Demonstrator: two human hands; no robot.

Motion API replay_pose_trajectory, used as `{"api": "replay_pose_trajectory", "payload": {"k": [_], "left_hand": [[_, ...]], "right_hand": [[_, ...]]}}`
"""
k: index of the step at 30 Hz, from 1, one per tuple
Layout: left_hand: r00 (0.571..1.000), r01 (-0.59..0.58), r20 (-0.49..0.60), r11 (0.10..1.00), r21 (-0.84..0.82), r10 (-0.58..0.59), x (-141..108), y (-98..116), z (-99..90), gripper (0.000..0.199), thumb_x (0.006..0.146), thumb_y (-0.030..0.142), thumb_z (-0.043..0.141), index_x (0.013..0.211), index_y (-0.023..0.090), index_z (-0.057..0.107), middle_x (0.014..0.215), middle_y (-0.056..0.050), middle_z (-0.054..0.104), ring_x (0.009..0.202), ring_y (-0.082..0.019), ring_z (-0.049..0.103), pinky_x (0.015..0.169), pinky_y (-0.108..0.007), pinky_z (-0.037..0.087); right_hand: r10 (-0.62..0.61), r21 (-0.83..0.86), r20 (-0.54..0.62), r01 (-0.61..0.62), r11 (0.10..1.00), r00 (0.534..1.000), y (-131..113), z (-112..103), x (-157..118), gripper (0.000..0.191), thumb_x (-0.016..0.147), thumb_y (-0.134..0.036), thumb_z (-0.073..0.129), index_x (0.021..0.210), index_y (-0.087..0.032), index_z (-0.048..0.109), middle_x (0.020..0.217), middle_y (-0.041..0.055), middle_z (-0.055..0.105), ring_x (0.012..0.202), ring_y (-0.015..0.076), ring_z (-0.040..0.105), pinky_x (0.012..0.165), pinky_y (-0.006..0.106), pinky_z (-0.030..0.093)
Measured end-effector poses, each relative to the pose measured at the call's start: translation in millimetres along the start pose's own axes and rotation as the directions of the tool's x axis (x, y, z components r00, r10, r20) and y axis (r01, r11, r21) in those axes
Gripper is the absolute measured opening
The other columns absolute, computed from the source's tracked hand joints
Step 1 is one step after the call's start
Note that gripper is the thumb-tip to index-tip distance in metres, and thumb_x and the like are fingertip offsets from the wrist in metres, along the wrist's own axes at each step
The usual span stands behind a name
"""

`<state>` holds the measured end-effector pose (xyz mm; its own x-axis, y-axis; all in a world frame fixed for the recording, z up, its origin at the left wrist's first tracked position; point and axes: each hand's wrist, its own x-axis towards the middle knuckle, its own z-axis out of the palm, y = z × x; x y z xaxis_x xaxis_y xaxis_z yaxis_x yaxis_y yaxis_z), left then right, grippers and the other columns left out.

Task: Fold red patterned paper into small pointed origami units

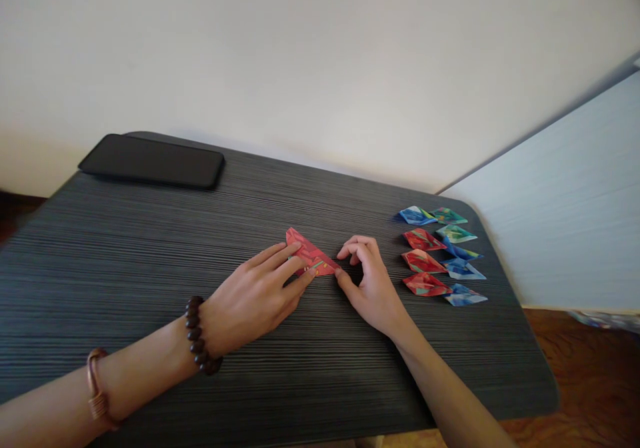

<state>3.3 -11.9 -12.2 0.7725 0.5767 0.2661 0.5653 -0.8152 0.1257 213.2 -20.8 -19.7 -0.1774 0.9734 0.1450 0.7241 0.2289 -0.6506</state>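
A folded red patterned paper (319,261) lies on the dark table near the middle of the view, roughly a triangle with its point to the right. My left hand (260,288) rests on its left part, fingers stretched out and pressing it flat, so part of the paper is hidden. At the right corner, my right hand (369,285) touches the paper with the thumb tip. Its fingers curve above that corner, apart from the thumb, with a gap between them. A dark bead bracelet (196,335) and a copper-coloured bangle (96,388) circle my left wrist and forearm.
To the right lie two columns of folded paper pieces, several red (424,261), blue (465,295) and green (457,233). A black phone-like slab (155,161) lies at the back left of the dark table (225,221). A pale wall (300,55) rises behind.
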Motion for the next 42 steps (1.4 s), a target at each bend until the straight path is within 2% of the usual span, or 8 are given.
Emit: {"api": "replay_pose_trajectory", "payload": {"k": [6,14,20,22,28,32,37,42], "left_hand": [[0.999,0.004,0.031,1.000,-0.002,-0.004,-1.0,0.7,-0.2,0.038,0.086,0.017,0.050,0.124,0.019,0.052,0.115,-0.006,0.059,0.116,-0.025,0.049,0.103,-0.044,0.040],[0.999,-0.040,0.013,0.999,-0.029,0.040,-4.9,3.3,-2.7,0.031,0.086,0.016,0.048,0.115,0.017,0.058,0.116,-0.005,0.061,0.115,-0.025,0.051,0.101,-0.041,0.044],[1.000,-0.020,0.018,0.999,-0.027,0.020,-5.6,4.9,-2.5,0.033,0.085,0.016,0.050,0.117,0.018,0.058,0.118,-0.007,0.060,0.115,-0.026,0.051,0.100,-0.043,0.044],[1.000,-0.014,0.009,1.000,-0.028,0.014,-5.2,5.2,-2.4,0.032,0.085,0.017,0.051,0.115,0.018,0.059,0.117,-0.007,0.060,0.114,-0.026,0.052,0.099,-0.043,0.045],[1.000,-0.005,0.004,1.000,-0.020,0.006,-3.8,5.8,-3.4,0.028,0.085,0.018,0.051,0.110,0.019,0.062,0.113,-0.008,0.062,0.111,-0.027,0.054,0.094,-0.044,0.049],[1.000,-0.009,0.008,1.000,-0.019,0.009,-4.3,6.1,-4.1,0.031,0.084,0.017,0.052,0.114,0.018,0.060,0.115,-0.008,0.061,0.111,-0.027,0.053,0.095,-0.044,0.048],[1.000,-0.018,0.018,0.999,-0.029,0.018,-4.9,6.2,-4.2,0.031,0.084,0.017,0.051,0.114,0.018,0.059,0.117,-0.008,0.060,0.113,-0.026,0.053,0.095,-0.043,0.047],[1.000,-0.008,0.008,1.000,-0.015,0.008,-4.2,6.6,-4.6,0.030,0.085,0.017,0.050,0.113,0.017,0.060,0.118,-0.008,0.060,0.112,-0.026,0.053,0.095,-0.043,0.047]], "right_hand": [[-0.014,-0.040,-0.030,0.013,0.999,0.999,-2.7,1.8,0.2,0.016,0.076,-0.020,0.058,0.091,-0.021,0.052,0.100,0.0061,0.050,0.095,0.0211,0.049,0.078,0.035,0.042],[-0.005,0.038,0.031,0.004,0.999,1.000,-0.8,-5.3,0.7,0.016,0.078,-0.011,0.049,0.090,-0.021,0.051,0.100,0.0046,0.049,0.081,0.0161,0.050,0.075,0.033,0.043],[-0.007,-0.054,-0.014,0.006,0.999,1.000,-6.5,1.1,-0.3,0.019,0.075,-0.025,0.061,0.091,-0.020,0.052,0.100,0.0060,0.049,0.094,0.0212,0.049,0.080,0.037,0.041],[-0.009,-0.057,-0.009,0.008,0.998,1.000,-6.4,1.4,0.1,0.019,0.075,-0.024,0.061,0.091,-0.021,0.052,0.101,0.0061,0.049,0.096,0.0215,0.049,0.080,0.037,0.041],[0.012,-0.005,-0.004,-0.012,1.000,1.000,-2.4,0.3,0.4,0.012,0.080,-0.017,0.052,0.091,-0.021,0.051,0.102,0.0054,0.049,0.084,0.0168,0.050,0.074,0.033,0.043],[-0.007,-0.052,-0.023,0.006,0.999,1.000,-3.9,2.1,0.0,0.023,0.075,-0.028,0.063,0.093,-0.021,0.052,0.102,0.0065,0.049,0.093,0.0213,0.049,0.078,0.037,0.042],[-0.001,-0.030,-0.010,0.001,1.000,1.000,-4.4,0.4,0.8,0.014,0.079,-0.021,0.055,0.093,-0.021,0.051,0.102,0.0066,0.049,0.094,0.0203,0.050,0.077,0.036,0.042],[0.000,-0.068,-0.014,-0.001,0.998,1.000,-4.8,1.9,0.8,0.025,0.074,-0.027,0.064,0.095,-0.021,0.051,0.102,0.0063,0.049,0.096,0.0220,0.049,0.081,0.038,0.041]]}}
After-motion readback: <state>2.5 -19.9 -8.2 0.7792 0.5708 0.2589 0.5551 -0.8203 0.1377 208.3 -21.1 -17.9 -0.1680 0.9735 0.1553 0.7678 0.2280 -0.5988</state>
